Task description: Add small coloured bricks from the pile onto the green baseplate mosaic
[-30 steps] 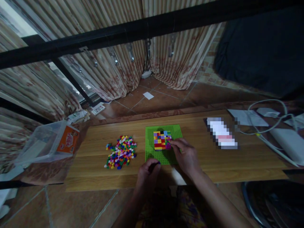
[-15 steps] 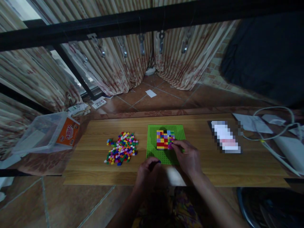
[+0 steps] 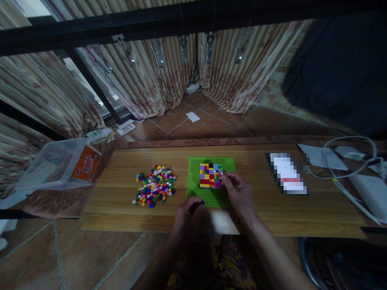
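A green studded baseplate (image 3: pixel 193 163) lies on the wooden table, carrying a block of small bricks (image 3: pixel 211 176) in many colours packed side by side. At the right edge of that block is my right hand (image 3: pixel 242 193), thumb and forefinger drawn together against the bricks. Whatever may be between these fingertips is hidden. My left hand (image 3: pixel 187 215) hovers at the plate's front left corner, closed, with a small dark blue brick (image 3: pixel 202 203) pinched at its fingertips. Left of the plate spreads a loose pile of small coloured bricks (image 3: pixel 157 186).
On the right of the wooden table (image 3: pixel 105 209) lies a phone (image 3: pixel 287 173), its screen blurred out. White cables (image 3: pixel 347 139) and papers sit beyond it. A clear plastic box (image 3: pixel 51 165) with an orange label stands off the left end. Curtains hang behind.
My right hand's fingertips have shifted slightly up along the block's right edge. My left hand keeps its place with the dark blue brick. The view has tilted a little.
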The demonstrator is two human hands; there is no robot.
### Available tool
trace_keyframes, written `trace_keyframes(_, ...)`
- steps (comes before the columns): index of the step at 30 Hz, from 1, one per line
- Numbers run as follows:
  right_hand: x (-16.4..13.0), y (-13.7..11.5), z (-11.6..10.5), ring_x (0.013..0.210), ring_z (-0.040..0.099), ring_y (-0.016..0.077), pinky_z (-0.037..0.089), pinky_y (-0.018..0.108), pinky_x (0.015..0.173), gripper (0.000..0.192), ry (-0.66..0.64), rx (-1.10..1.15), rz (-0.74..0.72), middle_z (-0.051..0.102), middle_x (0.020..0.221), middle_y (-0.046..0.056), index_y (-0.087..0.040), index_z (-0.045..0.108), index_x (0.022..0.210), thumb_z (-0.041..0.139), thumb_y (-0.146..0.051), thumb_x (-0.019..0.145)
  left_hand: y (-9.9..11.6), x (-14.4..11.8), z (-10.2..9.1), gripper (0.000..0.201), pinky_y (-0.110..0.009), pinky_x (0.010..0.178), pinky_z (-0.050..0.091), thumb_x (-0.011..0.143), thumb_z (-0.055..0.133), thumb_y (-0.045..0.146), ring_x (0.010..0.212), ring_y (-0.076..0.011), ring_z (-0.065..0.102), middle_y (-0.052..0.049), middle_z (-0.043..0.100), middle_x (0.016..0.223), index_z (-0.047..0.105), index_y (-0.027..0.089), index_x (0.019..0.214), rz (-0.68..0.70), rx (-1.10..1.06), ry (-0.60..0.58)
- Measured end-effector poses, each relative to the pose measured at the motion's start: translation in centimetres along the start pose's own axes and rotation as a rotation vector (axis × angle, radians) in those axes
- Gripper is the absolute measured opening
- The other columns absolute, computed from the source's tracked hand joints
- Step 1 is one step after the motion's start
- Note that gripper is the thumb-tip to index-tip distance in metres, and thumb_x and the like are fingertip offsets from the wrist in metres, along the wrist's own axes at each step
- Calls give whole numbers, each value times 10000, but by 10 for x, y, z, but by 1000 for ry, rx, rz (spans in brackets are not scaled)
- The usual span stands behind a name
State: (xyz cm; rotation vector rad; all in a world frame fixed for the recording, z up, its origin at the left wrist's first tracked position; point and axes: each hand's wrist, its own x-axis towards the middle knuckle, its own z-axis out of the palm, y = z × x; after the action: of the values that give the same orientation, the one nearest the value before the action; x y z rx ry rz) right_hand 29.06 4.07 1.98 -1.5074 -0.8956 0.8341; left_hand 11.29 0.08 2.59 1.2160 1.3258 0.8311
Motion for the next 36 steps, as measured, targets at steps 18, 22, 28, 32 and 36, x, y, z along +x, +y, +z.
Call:
trace_keyframes(18,-5,-1,-1,761,646,193,499,325,724,311,47,-21,-6,717,831,57,-176,672,901,681,-455,764,6,5,8,174,-220,598,409,809,590,335,634,-117,498,9,568,690,649,181,863,25,-17,-12)
trace_keyframes(22,-33,-11,-6,809,638,186,491,314,755,254,-66,4,-27,714,865,45,-206,692,887,625,-442,822,7,4,10,194,-239,640,461,804,594,345,672,-131,555,-7,619,748,666,187,890,59,-16,-43)
trace_keyframes(28,-59,-27,-9,779,636,180,494,292,719,196,-340,74,66,716,842,24,-232,727,867,700,-394,761,19,3,11,162,-238,652,474,784,619,337,667,-126,555,-8,612,723,635,176,789,87,-44,-102)
trace_keyframes(32,-59,-32,-14,711,605,160,476,269,678,163,-405,102,113,687,743,1,-220,716,785,705,-380,757,26,0,8,161,-226,611,442,789,617,328,635,-114,519,9,562,674,600,174,743,103,2,-142)
trace_keyframes(36,-62,-34,-20,620,553,136,429,242,586,181,-455,130,167,642,659,-18,-208,702,727,702,-387,755,25,-4,6,155,-230,610,437,809,602,324,636,-114,525,10,560,686,593,174,768,109,37,-229)
